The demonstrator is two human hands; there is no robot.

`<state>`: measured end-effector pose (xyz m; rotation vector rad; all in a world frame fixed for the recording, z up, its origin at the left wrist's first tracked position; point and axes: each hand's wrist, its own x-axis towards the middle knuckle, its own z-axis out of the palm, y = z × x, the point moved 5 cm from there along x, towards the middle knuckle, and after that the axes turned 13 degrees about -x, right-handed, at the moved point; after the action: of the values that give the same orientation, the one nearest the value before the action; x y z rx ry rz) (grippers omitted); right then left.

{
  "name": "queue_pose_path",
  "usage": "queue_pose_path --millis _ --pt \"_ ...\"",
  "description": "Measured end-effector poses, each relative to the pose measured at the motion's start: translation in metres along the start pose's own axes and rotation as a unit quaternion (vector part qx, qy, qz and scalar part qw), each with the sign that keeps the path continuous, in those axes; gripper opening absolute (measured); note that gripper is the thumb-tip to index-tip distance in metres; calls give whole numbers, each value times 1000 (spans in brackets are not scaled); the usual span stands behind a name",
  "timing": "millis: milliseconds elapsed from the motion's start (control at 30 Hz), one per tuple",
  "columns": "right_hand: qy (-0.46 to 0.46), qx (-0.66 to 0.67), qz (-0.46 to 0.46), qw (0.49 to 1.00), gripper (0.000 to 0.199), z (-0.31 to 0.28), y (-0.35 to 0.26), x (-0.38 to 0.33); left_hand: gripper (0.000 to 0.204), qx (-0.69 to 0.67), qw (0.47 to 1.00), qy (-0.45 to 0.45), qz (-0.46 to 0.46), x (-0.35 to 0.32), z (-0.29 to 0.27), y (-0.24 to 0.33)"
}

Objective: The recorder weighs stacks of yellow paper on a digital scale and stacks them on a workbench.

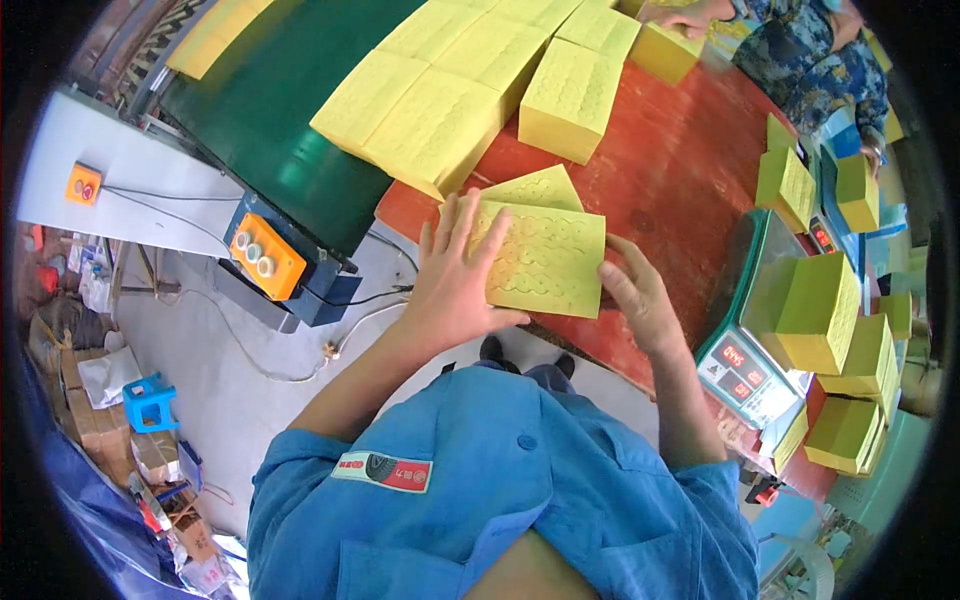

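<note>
Left hand (455, 285) is spread flat on the yellow sheet stack (545, 260) at the red table (680, 170) near edge, right hand (640, 300) cupping its side, probably squaring it up.

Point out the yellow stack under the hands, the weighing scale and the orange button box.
yellow paper stack (545, 262), head view, middle of its embossed top sheet.
weighing scale (742, 375), head view, its display panel.
orange button box (266, 257), head view, centre of its orange face.
</note>
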<state>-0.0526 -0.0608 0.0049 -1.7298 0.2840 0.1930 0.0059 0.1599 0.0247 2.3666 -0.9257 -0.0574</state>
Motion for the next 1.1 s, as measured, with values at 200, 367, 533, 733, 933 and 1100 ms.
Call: queue_pose_path --millis 200,367,533,733,933,1100 --pt "131 -191 -74 970 67 13 -32 -24 95 -374 883 215 -184 -63 4 -44" --pt "119 -242 -141 953 62 18 -73 -9 46 -671 623 205 -346 -65 14 -54" --pt "52 -202 -96 973 49 0 -49 50 26 -600 709 250 -275 -43 4 -51" --pt "68 -247 -106 961 41 -4 -30 58 19 -540 750 274 -265 -26 12 -53" --pt "81 -302 -137 940 37 -5 -30 66 22 -462 798 288 -260 -33 19 -50" --pt "127 -387 -259 876 40 -3 -45 67 24 -419 816 318 -239 -35 20 -41"
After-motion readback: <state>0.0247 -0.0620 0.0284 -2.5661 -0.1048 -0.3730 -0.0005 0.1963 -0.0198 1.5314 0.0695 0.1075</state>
